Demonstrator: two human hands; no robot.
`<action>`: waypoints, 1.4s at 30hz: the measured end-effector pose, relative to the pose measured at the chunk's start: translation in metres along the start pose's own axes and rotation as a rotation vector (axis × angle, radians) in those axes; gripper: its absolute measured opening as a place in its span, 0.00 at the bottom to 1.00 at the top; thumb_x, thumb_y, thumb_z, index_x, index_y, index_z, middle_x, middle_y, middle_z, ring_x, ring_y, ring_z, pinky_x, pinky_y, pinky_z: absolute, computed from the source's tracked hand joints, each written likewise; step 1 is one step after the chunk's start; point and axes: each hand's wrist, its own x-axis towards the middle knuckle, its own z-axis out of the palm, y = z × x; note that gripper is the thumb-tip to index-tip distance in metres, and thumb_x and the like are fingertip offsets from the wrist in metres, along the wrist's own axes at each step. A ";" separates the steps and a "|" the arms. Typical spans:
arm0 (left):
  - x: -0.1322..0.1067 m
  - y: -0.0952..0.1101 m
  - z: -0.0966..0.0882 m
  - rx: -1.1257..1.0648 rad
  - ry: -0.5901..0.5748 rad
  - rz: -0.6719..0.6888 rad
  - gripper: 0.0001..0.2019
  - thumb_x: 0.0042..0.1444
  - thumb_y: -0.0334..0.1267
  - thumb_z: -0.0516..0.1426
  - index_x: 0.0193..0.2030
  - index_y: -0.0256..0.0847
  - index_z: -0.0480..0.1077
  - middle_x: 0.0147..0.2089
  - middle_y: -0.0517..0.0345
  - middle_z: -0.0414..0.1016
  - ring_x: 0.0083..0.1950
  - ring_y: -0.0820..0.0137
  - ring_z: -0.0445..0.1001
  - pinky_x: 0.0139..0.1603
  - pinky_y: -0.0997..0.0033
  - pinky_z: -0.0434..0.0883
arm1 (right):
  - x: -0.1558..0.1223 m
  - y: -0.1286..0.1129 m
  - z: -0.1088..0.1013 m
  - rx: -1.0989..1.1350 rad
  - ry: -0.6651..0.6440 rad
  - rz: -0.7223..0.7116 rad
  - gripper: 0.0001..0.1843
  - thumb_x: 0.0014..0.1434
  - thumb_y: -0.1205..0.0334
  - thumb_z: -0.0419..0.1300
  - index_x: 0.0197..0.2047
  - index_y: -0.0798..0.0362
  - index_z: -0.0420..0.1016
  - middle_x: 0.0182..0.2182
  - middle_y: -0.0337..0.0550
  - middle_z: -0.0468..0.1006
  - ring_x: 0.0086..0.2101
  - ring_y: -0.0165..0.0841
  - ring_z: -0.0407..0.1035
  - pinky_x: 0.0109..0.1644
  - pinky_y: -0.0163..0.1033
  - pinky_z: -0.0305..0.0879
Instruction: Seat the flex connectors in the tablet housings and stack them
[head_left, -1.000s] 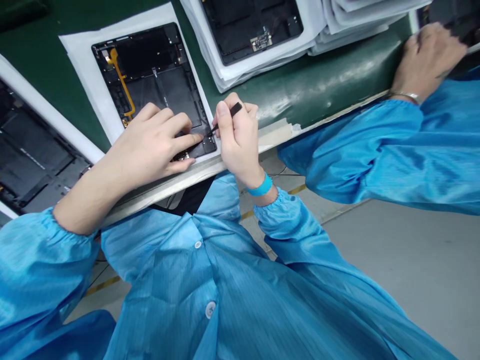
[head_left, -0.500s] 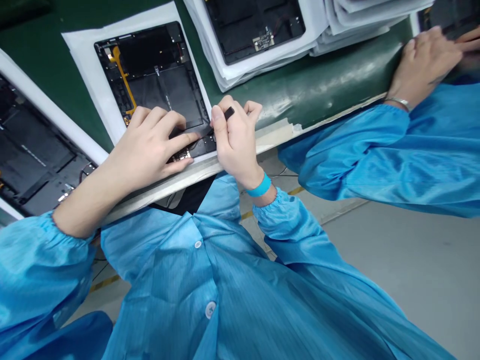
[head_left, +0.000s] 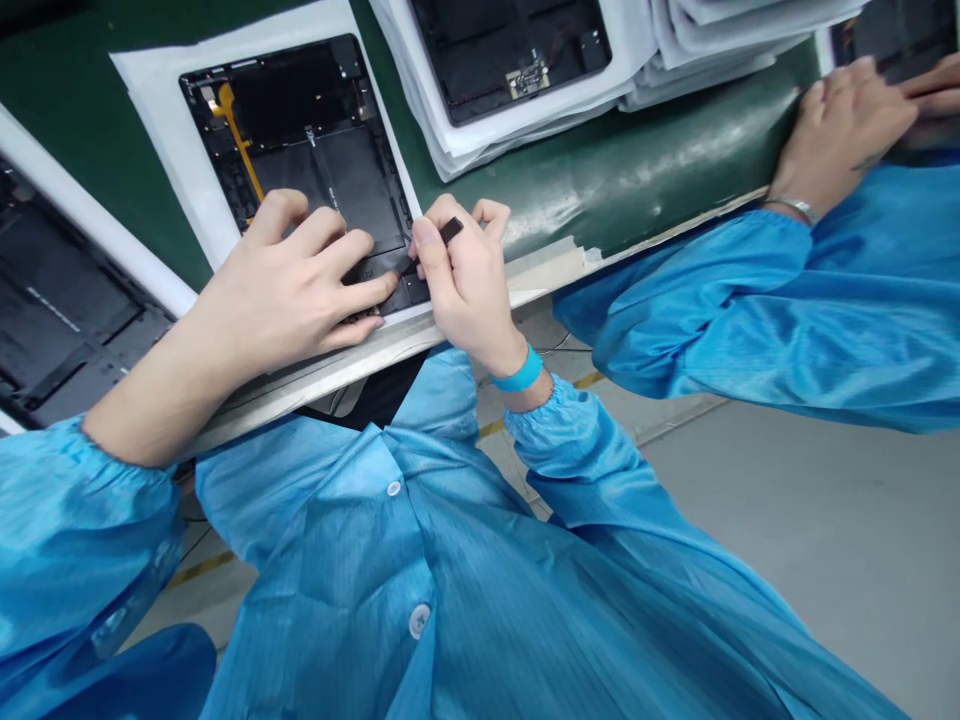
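Observation:
An opened tablet housing, black inside with an orange flex cable, lies on a white sheet at the table's near edge. My left hand rests over its lower left part, fingers bent and apart. Its index finger and thumb reach down to the lower edge, where they partly cover a small circuit board. My right hand is closed around a slim black hand tool. The tool's thin end points into the housing's lower right corner, close to my left index fingertip. Whether it is tweezers or a pry stick I cannot tell.
Another open housing lies on stacked white sheets at the back; a third lies at the left. A co-worker's hand and blue sleeve are at the right. The table's edge runs below my hands.
My left hand has shifted slightly left, its fingers more arched. The right hand and the black tool have moved a little to the left. The view has shifted slightly.

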 end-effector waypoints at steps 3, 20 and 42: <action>0.006 -0.001 -0.009 0.072 -0.083 0.021 0.23 0.84 0.51 0.43 0.58 0.53 0.80 0.56 0.50 0.79 0.61 0.50 0.77 0.68 0.31 0.72 | 0.000 0.000 0.001 -0.010 -0.014 0.023 0.35 0.83 0.35 0.30 0.42 0.44 0.69 0.42 0.46 0.81 0.47 0.42 0.76 0.70 0.59 0.67; 0.003 -0.013 -0.001 0.026 -0.047 0.058 0.24 0.85 0.54 0.45 0.65 0.48 0.79 0.59 0.47 0.80 0.61 0.50 0.76 0.71 0.27 0.69 | 0.001 0.007 0.002 0.001 -0.028 -0.005 0.35 0.85 0.37 0.30 0.47 0.44 0.73 0.43 0.44 0.80 0.48 0.43 0.77 0.71 0.62 0.66; 0.001 -0.015 0.004 -0.086 -0.009 0.044 0.23 0.84 0.53 0.48 0.65 0.47 0.80 0.60 0.46 0.80 0.62 0.49 0.75 0.72 0.24 0.64 | 0.003 0.004 0.004 -0.027 -0.040 0.006 0.36 0.82 0.34 0.28 0.45 0.42 0.69 0.42 0.45 0.80 0.47 0.43 0.74 0.70 0.58 0.65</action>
